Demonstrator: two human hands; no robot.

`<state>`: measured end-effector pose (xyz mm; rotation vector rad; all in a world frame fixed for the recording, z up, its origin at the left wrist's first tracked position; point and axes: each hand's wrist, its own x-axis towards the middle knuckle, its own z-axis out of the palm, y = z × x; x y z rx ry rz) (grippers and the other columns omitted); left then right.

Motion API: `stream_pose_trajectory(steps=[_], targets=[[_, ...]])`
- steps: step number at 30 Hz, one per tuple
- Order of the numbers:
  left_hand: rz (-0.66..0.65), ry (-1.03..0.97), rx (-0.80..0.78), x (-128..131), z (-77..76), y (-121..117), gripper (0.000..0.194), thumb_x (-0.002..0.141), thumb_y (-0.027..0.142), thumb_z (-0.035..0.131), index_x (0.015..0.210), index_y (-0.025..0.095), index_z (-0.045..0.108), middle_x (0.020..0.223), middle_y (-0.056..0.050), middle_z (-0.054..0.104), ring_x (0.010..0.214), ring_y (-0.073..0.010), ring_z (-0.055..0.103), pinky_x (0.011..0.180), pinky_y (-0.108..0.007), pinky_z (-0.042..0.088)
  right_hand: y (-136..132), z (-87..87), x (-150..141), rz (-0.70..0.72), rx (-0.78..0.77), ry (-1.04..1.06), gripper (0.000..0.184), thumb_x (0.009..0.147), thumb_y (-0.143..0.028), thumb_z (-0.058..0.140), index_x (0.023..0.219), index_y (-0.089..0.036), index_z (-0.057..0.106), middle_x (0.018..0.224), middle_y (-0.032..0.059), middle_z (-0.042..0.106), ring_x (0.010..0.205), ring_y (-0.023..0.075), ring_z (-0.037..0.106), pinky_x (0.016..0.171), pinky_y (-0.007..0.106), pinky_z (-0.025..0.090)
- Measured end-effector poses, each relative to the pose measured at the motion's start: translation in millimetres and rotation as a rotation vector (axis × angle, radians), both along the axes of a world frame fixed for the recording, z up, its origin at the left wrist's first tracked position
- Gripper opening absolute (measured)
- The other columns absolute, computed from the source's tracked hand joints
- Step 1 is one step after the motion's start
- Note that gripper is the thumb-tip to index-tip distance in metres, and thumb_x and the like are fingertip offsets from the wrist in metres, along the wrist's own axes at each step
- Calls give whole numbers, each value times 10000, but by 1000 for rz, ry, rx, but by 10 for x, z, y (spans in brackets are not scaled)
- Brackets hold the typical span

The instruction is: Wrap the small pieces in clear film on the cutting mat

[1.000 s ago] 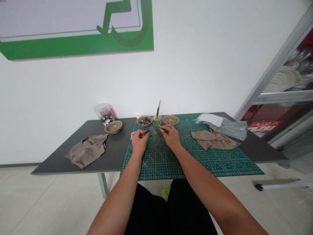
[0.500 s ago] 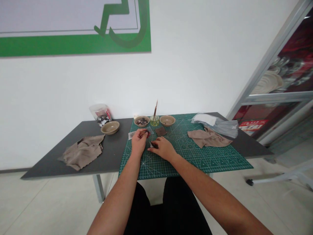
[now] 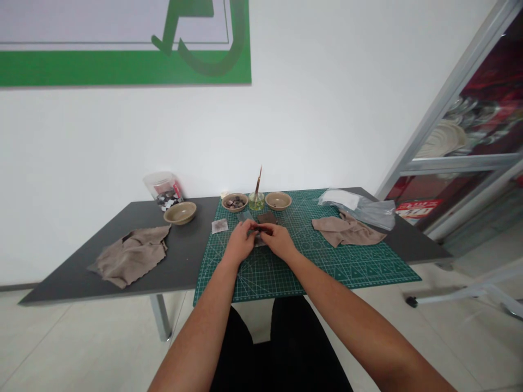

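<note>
My left hand [image 3: 241, 240] and my right hand [image 3: 280, 240] meet over the front middle of the green cutting mat [image 3: 327, 267]. Between their fingertips is a small dark reddish-brown piece [image 3: 261, 229], pinched from both sides; its exact kind is too small to make out. Just below the fingers a small greyish square [image 3: 259, 242] shows, partly hidden. Behind the hands lie a brown square pad [image 3: 267, 218] and a translucent pale sheet [image 3: 244, 216]. A smudged white square [image 3: 219, 225] rests left of my left hand.
At the back stand a bowl of dark chips [image 3: 235, 203], a glass jar with a brush [image 3: 257, 202] and another bowl [image 3: 278, 201]. Leftward are a tipped plastic tub [image 3: 163, 191], a bowl [image 3: 180, 213] and a brown cloth [image 3: 133, 256]. Another cloth [image 3: 347, 230] and a plastic bag [image 3: 368, 209] lie right.
My hands have come together; the left moved right and toward me from beside the white square, which now shows fully. The right moved slightly up, and both now grip one dark piece.
</note>
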<state>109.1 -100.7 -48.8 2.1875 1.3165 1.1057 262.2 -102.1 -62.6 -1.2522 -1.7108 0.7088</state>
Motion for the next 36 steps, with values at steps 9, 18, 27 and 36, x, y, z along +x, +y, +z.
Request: stream_pose_trajectory(steps=[9, 18, 27, 36], targets=[[6, 117, -107, 23, -46, -37, 314, 761, 127, 523, 1066, 202, 514, 858, -47, 625, 794, -202, 595, 723, -321, 448, 6, -27, 50, 59, -90, 67, 162, 752, -292, 629, 868, -205, 700, 829, 22, 712, 766, 176, 645, 717, 290, 462], [-3, 393, 3, -3, -94, -168, 161, 818, 136, 474, 932, 169, 583, 989, -102, 583, 942, -239, 512, 852, -398, 435, -151, 56, 110, 63, 85, -299, 41, 727, -247, 678, 741, -208, 680, 706, 6, 651, 738, 161, 566, 694, 270, 388], [30, 444, 14, -62, -91, -243, 289, 857, 144, 427, 1031, 189, 654, 1026, -98, 585, 945, -234, 486, 862, -398, 414, -223, 93, 129, 175, 174, -448, 80, 794, -182, 630, 766, -202, 702, 866, 36, 700, 871, 179, 576, 834, 303, 397], [49, 491, 45, -30, -120, -226, 284, 858, 124, 408, 959, 177, 668, 918, -95, 595, 879, -236, 487, 807, -375, 401, -162, 64, 127, 162, 187, -561, 118, 839, -198, 595, 817, -178, 709, 864, 66, 696, 895, 193, 580, 831, 307, 401]])
